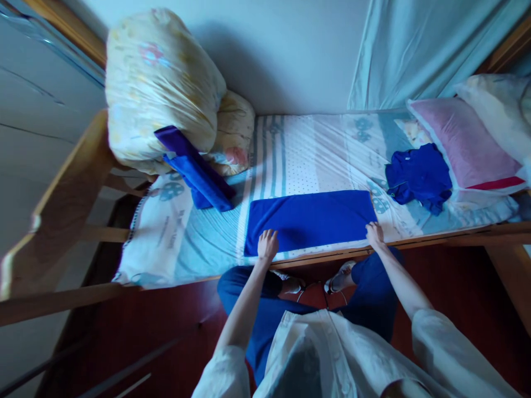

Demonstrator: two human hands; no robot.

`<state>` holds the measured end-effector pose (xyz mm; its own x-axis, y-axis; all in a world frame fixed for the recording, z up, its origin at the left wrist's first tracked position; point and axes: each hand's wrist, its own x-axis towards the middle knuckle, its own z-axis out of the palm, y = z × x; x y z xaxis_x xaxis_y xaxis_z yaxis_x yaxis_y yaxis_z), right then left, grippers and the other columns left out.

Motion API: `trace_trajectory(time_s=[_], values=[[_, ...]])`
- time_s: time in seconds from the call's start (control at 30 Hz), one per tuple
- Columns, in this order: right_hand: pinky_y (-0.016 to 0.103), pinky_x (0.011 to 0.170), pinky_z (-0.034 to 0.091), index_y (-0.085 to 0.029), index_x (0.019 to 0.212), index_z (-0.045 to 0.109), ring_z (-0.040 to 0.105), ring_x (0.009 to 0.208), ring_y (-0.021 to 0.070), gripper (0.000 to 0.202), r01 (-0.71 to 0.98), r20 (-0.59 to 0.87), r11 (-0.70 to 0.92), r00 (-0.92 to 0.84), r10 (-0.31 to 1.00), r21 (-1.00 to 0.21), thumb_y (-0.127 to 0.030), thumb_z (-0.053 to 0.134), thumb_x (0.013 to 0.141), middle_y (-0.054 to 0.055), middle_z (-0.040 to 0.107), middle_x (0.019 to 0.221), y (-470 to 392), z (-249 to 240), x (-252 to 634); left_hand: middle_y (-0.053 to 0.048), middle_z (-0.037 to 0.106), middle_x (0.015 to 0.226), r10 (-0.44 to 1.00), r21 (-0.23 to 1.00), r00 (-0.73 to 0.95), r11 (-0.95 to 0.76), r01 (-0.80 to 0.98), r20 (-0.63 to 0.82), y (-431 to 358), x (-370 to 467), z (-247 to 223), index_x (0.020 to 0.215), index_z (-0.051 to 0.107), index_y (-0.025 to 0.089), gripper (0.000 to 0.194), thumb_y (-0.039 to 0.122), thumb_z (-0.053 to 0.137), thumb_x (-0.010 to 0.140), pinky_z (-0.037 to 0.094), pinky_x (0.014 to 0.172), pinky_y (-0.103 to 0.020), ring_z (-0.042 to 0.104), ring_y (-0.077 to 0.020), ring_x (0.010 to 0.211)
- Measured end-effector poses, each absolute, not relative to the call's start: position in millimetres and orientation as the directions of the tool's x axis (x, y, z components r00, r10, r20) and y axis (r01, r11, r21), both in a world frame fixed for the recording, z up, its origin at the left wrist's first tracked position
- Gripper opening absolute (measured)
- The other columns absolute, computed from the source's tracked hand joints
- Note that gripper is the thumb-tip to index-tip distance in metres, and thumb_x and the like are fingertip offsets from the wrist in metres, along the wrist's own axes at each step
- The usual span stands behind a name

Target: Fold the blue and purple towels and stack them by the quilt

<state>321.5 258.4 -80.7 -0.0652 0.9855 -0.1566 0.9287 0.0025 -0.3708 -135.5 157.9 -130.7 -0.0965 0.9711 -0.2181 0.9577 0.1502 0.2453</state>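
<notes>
Cloth (319,218) (one, spread flat) is lying under your left hand (267,245) and right hand (375,235); hidden fingertips are leaving both grips unclear.

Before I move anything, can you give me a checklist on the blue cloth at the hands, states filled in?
1. Blue cloth spread out on the bed: ok.
2. Left hand at the cloth's near side: ok.
3. Right hand at its near right corner: ok.
4. Fabric pinched by the left hand: cannot tell.
5. Rolled blue cloths apart from it: ok.
6. Bedsheet smooth behind it: not ok, wrinkled.
</notes>
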Motion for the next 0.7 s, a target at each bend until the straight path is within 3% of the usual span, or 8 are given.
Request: trace_trajectory(time_s=[0.1,0.2,0.3,0.47,0.7], values=[[0.042,0.114,0.049,-0.015,0.124,0.073,0.062,0.124,0.0259,0.038,0.872,-0.144,0.094,-0.185,0.972,-0.480,-0.007,0.055,0.092,0.015,0.069,0.128,258,-94,262,-0.021,0.049,0.156,0.985,0.432,-0.166,0.168,0.886,-0.044,179,-82,-143,0.145,0.057,0.011,0.052,0.022,0.039,0.097,0.031,0.123,-0.054,0.038,-0.0327,0.151],[0.042,0.124,0.039,-0.017,0.143,0.062,0.052,0.141,0.0257,0.049,0.720,-0.064,0.186,-0.305,0.950,-0.669,-0.011,0.049,0.096,0.014,0.056,0.151,251,-111,179,-0.020,0.038,0.164,0.963,0.533,-0.271,0.234,0.813,-0.010,184,-45,-161,0.153,0.049,0.012,0.057,0.023,0.038,0.098,0.023,0.126,-0.060,0.024,-0.0316,0.158],[0.039,0.128,0.034,-0.019,0.154,0.049,0.041,0.151,0.0217,0.052,0.591,-0.004,0.262,-0.409,0.912,-0.763,-0.020,0.041,0.103,0.011,0.046,0.162,243,-136,102,-0.018,0.033,0.167,0.952,0.546,-0.307,0.257,0.797,0.000,179,-38,-181,0.156,0.044,0.014,0.060,0.024,0.039,0.098,0.019,0.128,-0.059,0.020,-0.0304,0.160],[0.042,0.130,0.033,-0.017,0.157,0.045,0.034,0.155,0.0198,0.057,0.494,0.006,0.323,-0.541,0.841,-0.807,-0.015,0.038,0.101,0.009,0.045,0.162,235,-176,44,-0.019,0.034,0.167,0.955,0.549,-0.292,0.272,0.791,-0.051,170,-51,-205,0.157,0.043,0.013,0.060,0.029,0.040,0.100,0.017,0.128,-0.060,0.020,-0.0320,0.159],[0.043,0.130,0.034,-0.014,0.155,0.048,0.031,0.157,0.0189,0.057,0.461,0.026,0.382,-0.610,0.792,-0.801,-0.010,0.037,0.099,0.010,0.045,0.162,238,-183,57,-0.018,0.031,0.168,0.946,0.556,-0.317,0.300,0.775,-0.068,170,-48,-202,0.159,0.039,0.015,0.062,0.030,0.043,0.099,0.017,0.127,-0.062,0.021,-0.0336,0.159]])
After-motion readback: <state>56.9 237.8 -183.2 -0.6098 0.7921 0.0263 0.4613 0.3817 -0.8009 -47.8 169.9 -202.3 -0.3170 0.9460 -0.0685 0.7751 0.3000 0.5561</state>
